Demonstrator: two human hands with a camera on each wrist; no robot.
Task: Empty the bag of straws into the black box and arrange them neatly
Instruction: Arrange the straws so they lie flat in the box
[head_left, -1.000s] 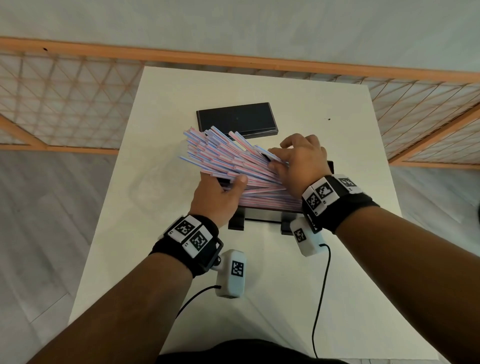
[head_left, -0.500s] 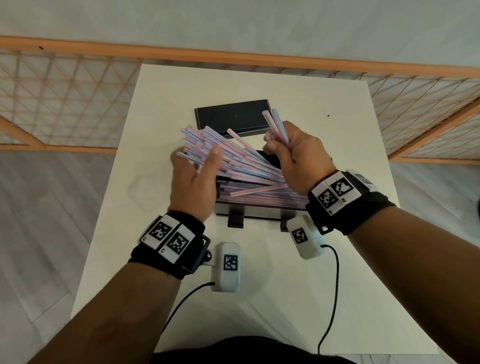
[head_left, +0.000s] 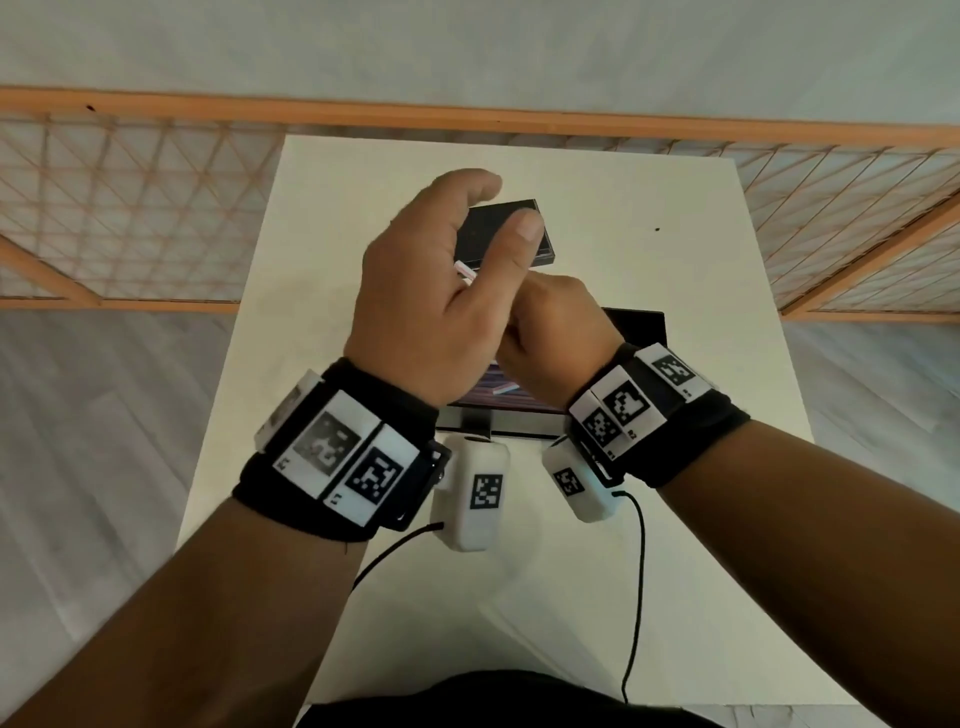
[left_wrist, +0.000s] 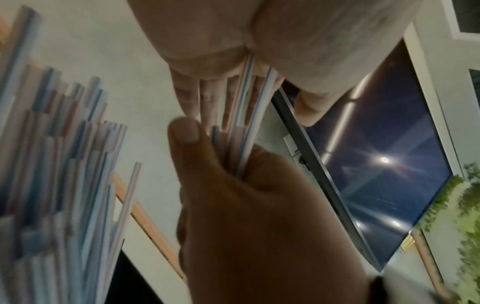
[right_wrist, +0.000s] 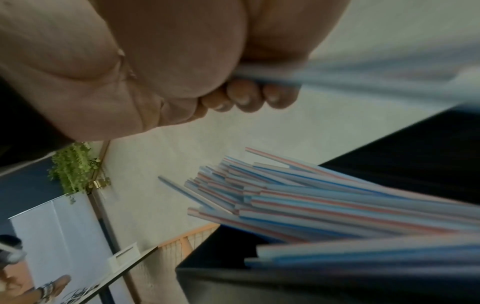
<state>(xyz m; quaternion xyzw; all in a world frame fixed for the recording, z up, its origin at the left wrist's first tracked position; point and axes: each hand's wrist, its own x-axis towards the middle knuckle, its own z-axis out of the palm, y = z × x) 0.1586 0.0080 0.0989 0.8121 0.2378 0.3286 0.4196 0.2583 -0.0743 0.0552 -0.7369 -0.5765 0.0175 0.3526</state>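
Note:
A black box (head_left: 641, 332) stands mid-table, mostly hidden behind my hands. Striped pink-and-blue straws (right_wrist: 311, 205) lie in it in a loose fan, their ends sticking out unevenly over one side. My right hand (head_left: 545, 332) is raised above the box, its fingers curled round a few straws (left_wrist: 245, 127). My left hand (head_left: 452, 260) is lifted beside it, fingers straight, thumb out. The held straws run up along its palm, and one end (head_left: 464, 270) peeks out between the hands.
A flat black lid (head_left: 540, 244) lies on the white table (head_left: 675, 519) behind the box. A wooden lattice railing (head_left: 130, 208) runs past the table's far and side edges. Two wrist-camera cables (head_left: 636, 571) trail over the near part of the table.
My right hand pulled a few straws out of the pile and lifted them. My left hand left the fanned pile and rose up against the held straws. Both hands now hide most of the box.

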